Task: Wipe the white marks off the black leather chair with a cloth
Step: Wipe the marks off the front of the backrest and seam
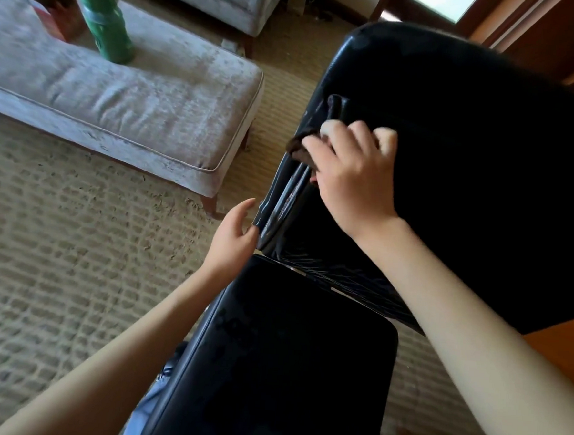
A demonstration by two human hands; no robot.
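The black leather chair [469,134] fills the right side of the view, its seat cushion dark and glossy. My right hand [352,174] presses a dark brown cloth [317,131] against the chair's left edge, fingers closed over the cloth. Pale streaks [285,200] show on the chair's side panel just below the cloth. My left hand [236,231] hovers open beside the chair's lower left corner, fingertips near the leather, holding nothing. A second black leather piece [287,352], like a footstool, lies in front of me between my arms.
A grey upholstered bench [134,107] stands at the left with a green bottle [104,18] and a dark box [53,11] on it. Another grey sofa [218,1] is behind. Beige woven carpet [58,253] covers the floor. Wooden floor and door frame [542,38] lie at the right.
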